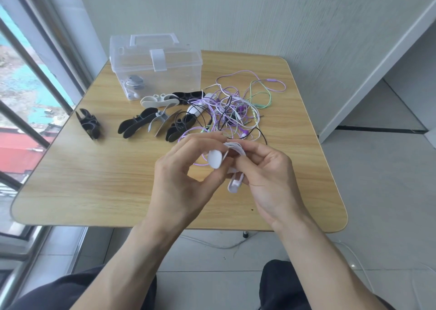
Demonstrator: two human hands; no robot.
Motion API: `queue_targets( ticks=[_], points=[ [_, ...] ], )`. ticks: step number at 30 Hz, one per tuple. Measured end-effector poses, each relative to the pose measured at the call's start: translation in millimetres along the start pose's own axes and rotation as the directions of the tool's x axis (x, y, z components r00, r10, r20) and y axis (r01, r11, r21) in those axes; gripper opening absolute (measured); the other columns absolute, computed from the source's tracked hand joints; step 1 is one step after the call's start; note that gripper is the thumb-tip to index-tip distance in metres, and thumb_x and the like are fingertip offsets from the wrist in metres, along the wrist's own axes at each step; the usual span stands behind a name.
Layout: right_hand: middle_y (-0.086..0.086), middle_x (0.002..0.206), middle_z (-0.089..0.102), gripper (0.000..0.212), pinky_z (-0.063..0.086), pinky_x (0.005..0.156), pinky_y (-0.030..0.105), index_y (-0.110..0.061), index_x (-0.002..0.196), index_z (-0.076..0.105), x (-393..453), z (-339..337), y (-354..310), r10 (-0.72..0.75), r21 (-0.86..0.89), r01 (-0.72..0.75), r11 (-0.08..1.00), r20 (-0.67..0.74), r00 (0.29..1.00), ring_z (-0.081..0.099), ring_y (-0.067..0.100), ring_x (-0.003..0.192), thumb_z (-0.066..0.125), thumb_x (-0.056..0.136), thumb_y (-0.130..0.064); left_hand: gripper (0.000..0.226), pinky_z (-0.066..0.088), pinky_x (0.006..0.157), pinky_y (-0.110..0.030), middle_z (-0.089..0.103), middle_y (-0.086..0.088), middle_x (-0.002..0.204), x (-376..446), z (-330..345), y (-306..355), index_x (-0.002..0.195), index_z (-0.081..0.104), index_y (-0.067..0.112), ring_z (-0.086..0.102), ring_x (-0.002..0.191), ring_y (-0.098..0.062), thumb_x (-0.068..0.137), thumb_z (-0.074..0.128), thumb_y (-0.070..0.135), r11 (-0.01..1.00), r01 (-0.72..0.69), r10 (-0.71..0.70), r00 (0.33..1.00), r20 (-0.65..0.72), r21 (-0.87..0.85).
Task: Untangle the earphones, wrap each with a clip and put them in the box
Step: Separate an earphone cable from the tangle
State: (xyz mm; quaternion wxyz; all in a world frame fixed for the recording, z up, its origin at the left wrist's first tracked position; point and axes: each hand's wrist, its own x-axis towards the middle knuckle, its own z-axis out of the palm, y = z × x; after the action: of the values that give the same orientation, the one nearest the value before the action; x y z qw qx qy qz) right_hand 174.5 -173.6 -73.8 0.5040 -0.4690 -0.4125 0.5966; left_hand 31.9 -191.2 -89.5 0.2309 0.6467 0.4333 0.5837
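White clip (215,159) pinched in left hand (186,168), held above the table (94,180). Right hand (266,168) grips the white earphone (236,182) coiled on it. Tangle (231,107) lies beyond the clip; box (155,74) beyond-left, 1 wrapped set inside.

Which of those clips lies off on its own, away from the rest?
The black clip nearest the window, at the table's left edge. The other black and white clips lie bunched together between the clear box and the tangle of earphone cables.
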Motion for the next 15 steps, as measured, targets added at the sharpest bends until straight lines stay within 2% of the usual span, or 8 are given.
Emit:
queue_targets(
  ticks=[2,4,7,9,11,13,15],
  points=[
    [0.008,0.096,0.076,0.037,0.052,0.053,0.027,-0.009,0.117,0.068,-0.1,-1.1,-0.4,0.034,-0.046,-0.034,0.998,0.008,0.999,0.067,0.018,0.056,0.055,0.090,0.013,0.013,0.056,0.083,-0.053,0.073,0.001,0.106,-0.9,0.1,1.2,0.091,0.068,0.014,0.068,0.109,-0.023,0.083,0.077,0.009,0.998,0.041,-0.041,0.999,0.015,-0.044],
    [0.007,0.097,0.075,0.041,0.050,0.054,0.026,-0.010,0.121,0.068,0.5,-2.0,-1.4,0.065,-0.095,-0.061,0.994,0.039,0.997,0.067,0.016,0.056,0.053,0.090,0.012,0.012,0.055,0.084,-0.054,0.074,0.004,0.105,-2.4,0.8,3.2,0.089,0.067,0.013,0.068,0.109,-0.023,0.083,0.077,0.008,0.998,0.052,-0.050,0.998,0.035,-0.047],
    [0.010,0.094,0.077,0.035,0.053,0.059,0.024,-0.009,0.111,0.074,1.8,-3.3,-1.9,0.055,-0.095,-0.053,0.994,0.019,0.998,0.070,0.018,0.066,0.057,0.088,0.011,0.014,0.057,0.088,-0.049,0.074,0.004,0.105,-2.4,1.0,3.9,0.092,0.067,0.007,0.069,0.108,-0.021,0.083,0.077,0.005,0.994,0.086,-0.084,0.996,0.033,-0.074],
    [0.011,0.094,0.077,0.029,0.058,0.065,0.029,-0.008,0.105,0.075,3.3,-4.6,-0.3,0.045,-0.089,-0.048,0.995,-0.036,0.998,0.073,0.024,0.071,0.062,0.086,0.008,0.016,0.057,0.090,-0.043,0.074,0.003,0.107,-1.6,0.7,3.5,0.096,0.067,0.005,0.069,0.109,-0.017,0.084,0.077,0.006,0.992,0.112,-0.110,0.993,0.030,-0.065],
    [0.010,0.088,0.077,0.024,0.059,0.068,0.032,-0.009,0.099,0.078,4.3,-6.0,1.1,0.001,-0.157,-0.014,0.987,-0.081,0.997,0.073,0.024,0.069,0.067,0.083,0.005,0.017,0.057,0.092,-0.039,0.074,0.008,0.108,-1.2,0.6,3.2,0.100,0.069,0.009,0.069,0.109,-0.011,0.085,0.076,0.008,0.993,0.117,-0.117,0.992,0.040,-0.001],
    [0.007,0.082,0.077,0.020,0.058,0.065,0.026,-0.008,0.093,0.078,4.8,-6.5,0.1,-0.037,-0.198,0.012,0.980,-0.119,0.992,0.073,0.021,0.067,0.071,0.079,0.004,0.018,0.056,0.091,-0.035,0.073,0.014,0.109,-0.9,0.2,3.3,0.102,0.070,0.014,0.068,0.106,-0.005,0.086,0.077,0.012,0.989,0.104,-0.108,0.994,0.036,0.101],
    [0.009,0.077,0.076,0.017,0.053,0.055,0.020,-0.003,0.092,0.077,4.7,-6.8,-2.6,-0.034,-0.175,0.008,0.985,-0.147,0.989,0.072,0.017,0.060,0.074,0.079,0.006,0.018,0.055,0.087,-0.030,0.072,0.017,0.108,-0.8,0.0,4.5,0.101,0.070,0.017,0.068,0.101,-0.001,0.086,0.078,0.015,0.977,0.082,-0.087,0.996,0.015,0.196]
  ],
)
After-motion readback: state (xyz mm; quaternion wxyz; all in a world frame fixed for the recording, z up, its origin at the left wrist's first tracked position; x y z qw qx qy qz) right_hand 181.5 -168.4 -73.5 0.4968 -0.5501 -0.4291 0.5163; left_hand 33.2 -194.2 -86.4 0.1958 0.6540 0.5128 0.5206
